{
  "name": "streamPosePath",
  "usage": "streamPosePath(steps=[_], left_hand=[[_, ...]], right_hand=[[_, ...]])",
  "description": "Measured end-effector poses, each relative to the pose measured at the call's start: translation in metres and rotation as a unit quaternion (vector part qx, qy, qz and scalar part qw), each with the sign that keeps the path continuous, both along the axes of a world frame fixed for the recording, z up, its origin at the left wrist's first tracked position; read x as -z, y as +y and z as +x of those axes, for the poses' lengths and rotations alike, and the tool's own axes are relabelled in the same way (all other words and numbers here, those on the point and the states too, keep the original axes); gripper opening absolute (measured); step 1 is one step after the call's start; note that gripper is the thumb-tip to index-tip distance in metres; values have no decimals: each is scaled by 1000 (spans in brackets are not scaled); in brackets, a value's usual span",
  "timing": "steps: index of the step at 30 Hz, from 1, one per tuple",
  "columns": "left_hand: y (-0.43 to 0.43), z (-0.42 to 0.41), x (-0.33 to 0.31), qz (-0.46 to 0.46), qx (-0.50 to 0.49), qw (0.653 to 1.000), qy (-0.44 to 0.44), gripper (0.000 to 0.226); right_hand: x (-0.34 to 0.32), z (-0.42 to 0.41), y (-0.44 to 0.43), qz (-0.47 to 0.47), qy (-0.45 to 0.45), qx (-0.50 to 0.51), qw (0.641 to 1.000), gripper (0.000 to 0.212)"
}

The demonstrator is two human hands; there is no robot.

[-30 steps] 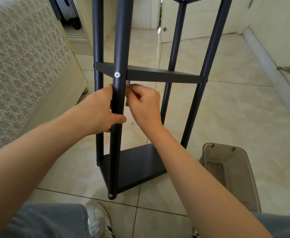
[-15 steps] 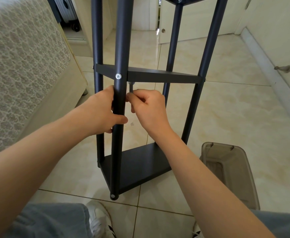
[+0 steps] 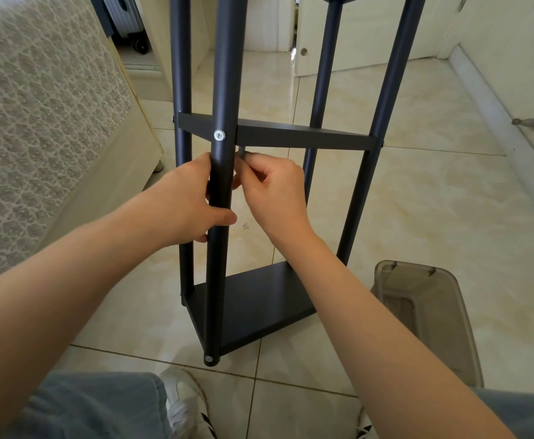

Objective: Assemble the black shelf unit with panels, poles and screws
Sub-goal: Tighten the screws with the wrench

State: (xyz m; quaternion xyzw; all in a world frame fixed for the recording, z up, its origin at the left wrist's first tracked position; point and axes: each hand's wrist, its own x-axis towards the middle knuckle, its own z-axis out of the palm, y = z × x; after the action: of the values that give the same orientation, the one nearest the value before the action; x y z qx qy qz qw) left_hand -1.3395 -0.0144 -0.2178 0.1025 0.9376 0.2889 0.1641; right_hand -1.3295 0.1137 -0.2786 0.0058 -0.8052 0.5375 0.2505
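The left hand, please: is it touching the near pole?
Touching: the head view shows the left hand gripping the near pole, thumb across its front.

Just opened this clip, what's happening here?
A person is putting together a black shelf unit that stands upright on the tiled floor. The left hand grips the front pole just below the middle panel. The right hand pinches a small grey metal tool right under that panel, beside the pole; what it engages is hidden. A screw already sits in the pole at the middle panel, and the bottom panel is in place. A translucent bin stands to the right.
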Motion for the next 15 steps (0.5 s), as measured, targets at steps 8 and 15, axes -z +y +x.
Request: streamPosePath(steps=[8,15], left_hand=[[-3,0,1,-5,3,1000,6,65],[-4,-3,5,-8,7,1000,17,65]], right_hand=[[14,-16,-15,-14,76,51,996,15],[18,-25,-16,-1,117,77,990,13]])
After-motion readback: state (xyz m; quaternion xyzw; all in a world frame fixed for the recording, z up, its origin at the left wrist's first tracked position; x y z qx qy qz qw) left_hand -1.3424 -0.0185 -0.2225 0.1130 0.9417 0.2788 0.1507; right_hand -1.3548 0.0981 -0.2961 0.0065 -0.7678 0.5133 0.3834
